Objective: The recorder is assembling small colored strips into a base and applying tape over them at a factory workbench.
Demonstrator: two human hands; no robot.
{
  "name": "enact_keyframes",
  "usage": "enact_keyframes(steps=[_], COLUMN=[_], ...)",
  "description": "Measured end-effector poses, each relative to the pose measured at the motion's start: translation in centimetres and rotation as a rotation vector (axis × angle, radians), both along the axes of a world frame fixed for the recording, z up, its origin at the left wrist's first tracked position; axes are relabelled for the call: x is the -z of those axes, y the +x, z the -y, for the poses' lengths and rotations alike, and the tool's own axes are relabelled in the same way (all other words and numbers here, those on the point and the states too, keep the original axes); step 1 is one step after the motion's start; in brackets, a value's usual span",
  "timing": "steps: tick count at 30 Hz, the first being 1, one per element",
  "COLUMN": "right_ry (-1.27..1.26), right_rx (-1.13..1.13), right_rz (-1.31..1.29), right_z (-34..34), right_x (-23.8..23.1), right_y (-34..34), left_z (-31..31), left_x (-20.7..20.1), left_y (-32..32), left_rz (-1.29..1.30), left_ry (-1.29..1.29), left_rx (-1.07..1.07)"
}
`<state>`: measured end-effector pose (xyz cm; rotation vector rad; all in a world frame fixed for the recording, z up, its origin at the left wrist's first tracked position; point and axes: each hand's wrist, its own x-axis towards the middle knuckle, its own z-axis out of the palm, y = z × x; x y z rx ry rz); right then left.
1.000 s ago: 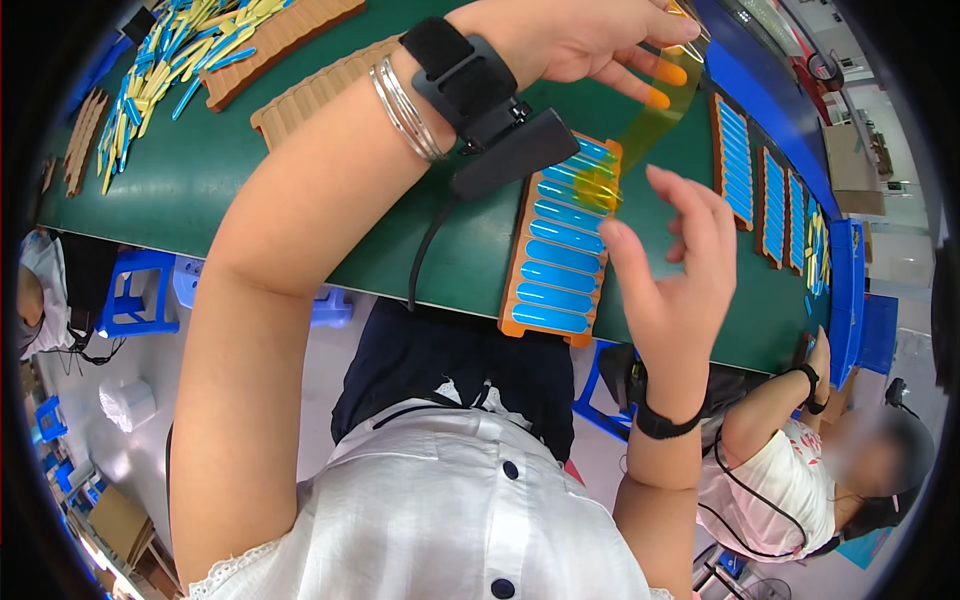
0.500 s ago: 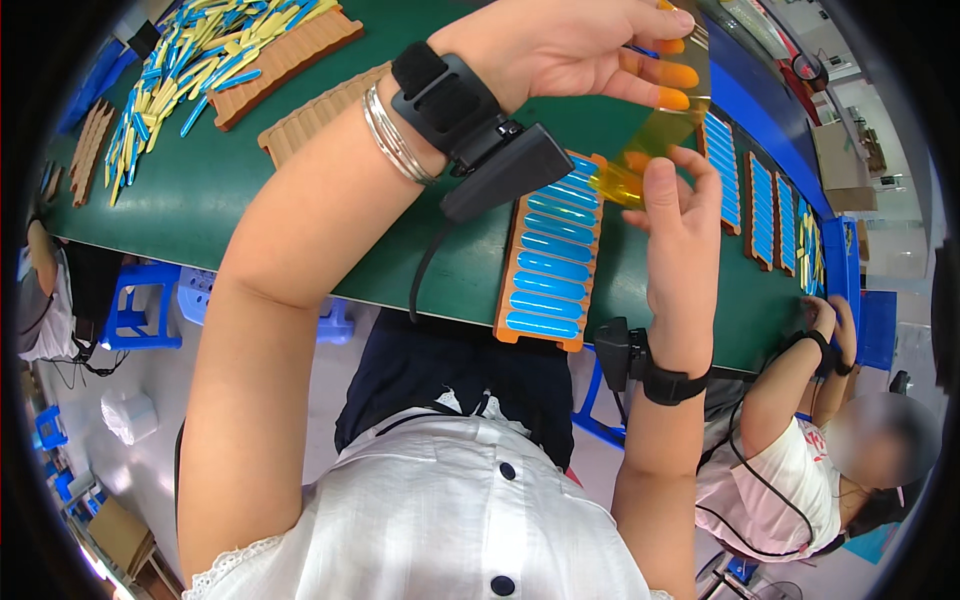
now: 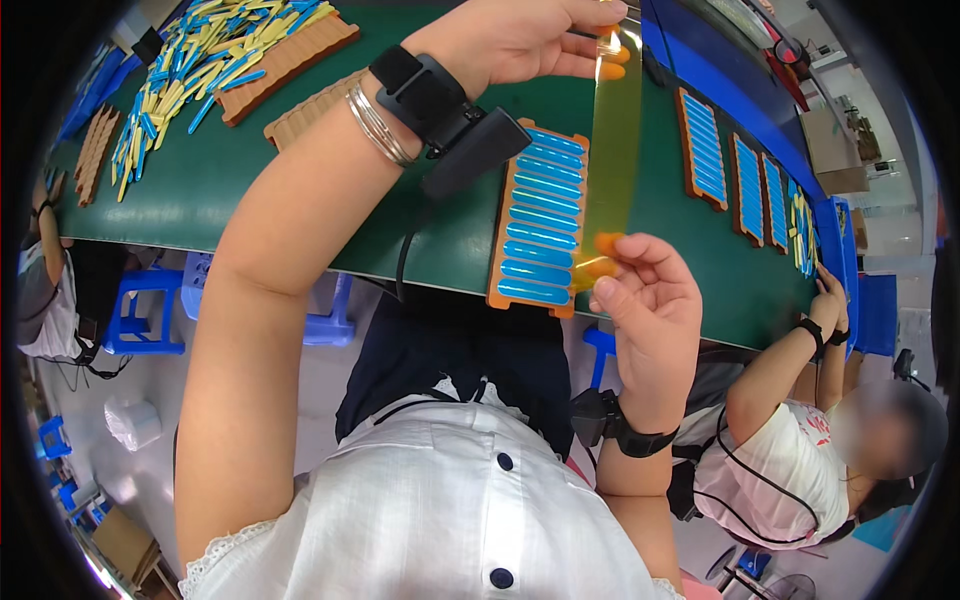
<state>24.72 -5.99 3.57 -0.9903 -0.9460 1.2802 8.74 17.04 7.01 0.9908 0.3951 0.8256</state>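
A strip of clear yellow tape [image 3: 613, 160] is stretched between my two hands, one end in each. My left hand [image 3: 545, 42] pinches its far end, with the fingers behind it looking orange through the film. At the near end, my right hand [image 3: 655, 295] grips the tape between thumb and fingers. Just left of the tape stands a brown grooved tray [image 3: 502, 222] at the table's near edge. Several blue flat sticks [image 3: 540, 232] lie side by side across it. The tape hangs along the tray's right side; I cannot tell whether it touches.
Loose blue and yellow sticks [image 3: 190, 85] are heaped at the far left of the green table [image 3: 450, 225], near brown grooved trays [image 3: 290, 65]. Filled trays [image 3: 704, 150] stand to the right. A co-worker [image 3: 790, 440] sits at the right. Blue stools [image 3: 150, 310] stand below.
Both hands have shifted left, and my right hand has come nearer to me. The tape, slanted before, is now pulled longer and straighter beside the tray.
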Motion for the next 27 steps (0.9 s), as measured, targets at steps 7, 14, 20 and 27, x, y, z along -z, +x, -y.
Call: enact_keyframes(steps=[7, 14, 20, 27], right_ry=[0.118, 0.292, 0.372, 0.401], right_rx=[0.043, 0.076, 0.041, 0.06], right_rz=[-0.001, -0.131, -0.027, 0.114], right_z=[2.2, 2.2, 2.2, 2.6], right_x=[-0.4, -1.8, -1.9, -1.4], right_y=[-0.6, -0.8, -1.9, -1.8], left_z=[2.7, 8.0, 19.7, 20.8], left_x=[-1.2, -2.1, -0.3, 1.4], left_y=[-0.3, -2.1, -4.3, -4.2], left_rz=[-0.223, -0.551, -0.509, -0.575], left_ry=[0.047, 0.908, 1.241, 1.434], left_rx=[-0.108, -0.616, -0.602, -0.875])
